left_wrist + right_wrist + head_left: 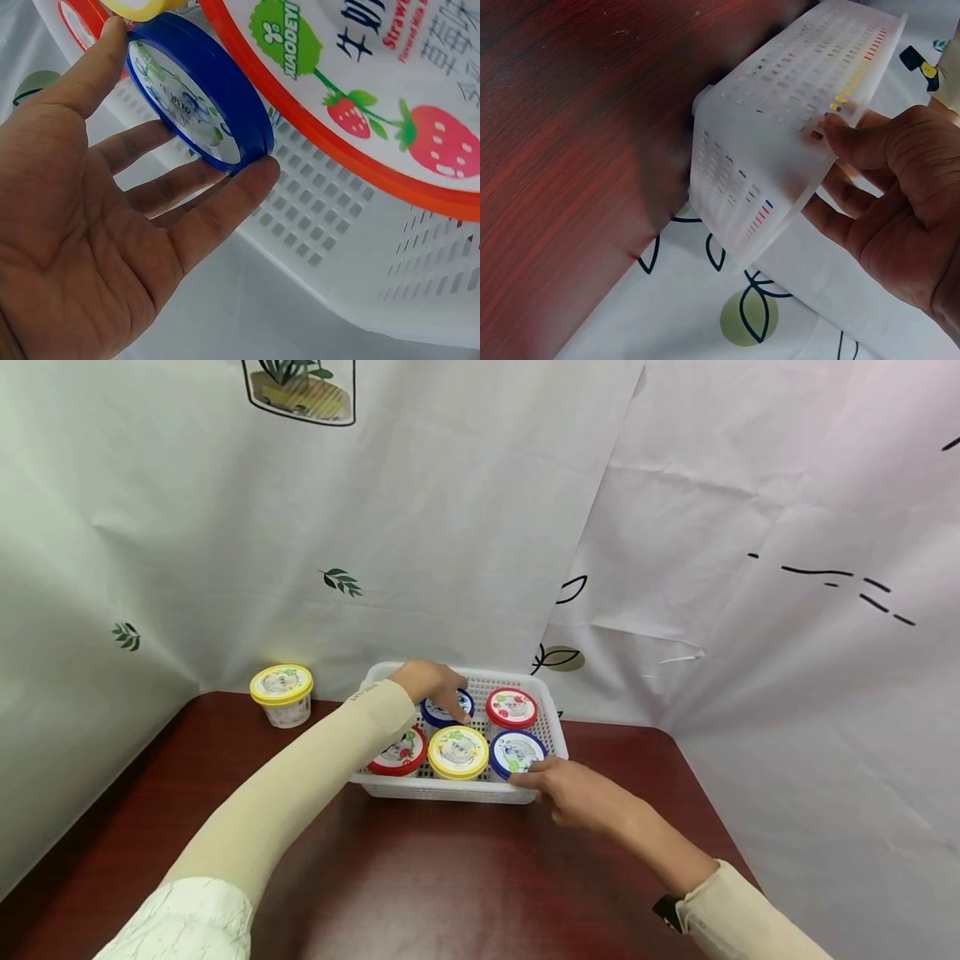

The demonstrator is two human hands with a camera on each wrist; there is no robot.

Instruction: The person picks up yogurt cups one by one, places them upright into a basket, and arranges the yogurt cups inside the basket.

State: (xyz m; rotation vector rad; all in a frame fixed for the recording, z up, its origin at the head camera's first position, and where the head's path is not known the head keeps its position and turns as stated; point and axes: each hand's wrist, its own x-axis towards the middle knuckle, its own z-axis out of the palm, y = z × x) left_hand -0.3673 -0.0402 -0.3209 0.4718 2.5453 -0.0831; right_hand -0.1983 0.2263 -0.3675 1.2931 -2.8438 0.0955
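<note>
My left hand (430, 682) reaches into a white plastic basket (450, 791) and grips the blue-lidded tub (184, 94) in its back row, thumb on one side of the lid and fingers along the other. At the basket's front right corner, my right hand (573, 789) pinches the rim, the thumb against the outer wall and the fingers over the edge. Beneath the left forearm sits a red-lidded strawberry tub (397, 757), partly covered. A yellow-lidded tub (458, 752) and another blue-lidded tub (516, 752) share the front row; another red-lidded tub (512, 707) stands behind them.
Left of the basket, a separate yellow-lidded tub (282, 693) stands on the dark red wooden table (420, 868) near its back edge. White printed sheeting (450, 527) hangs close behind the basket and along the sides.
</note>
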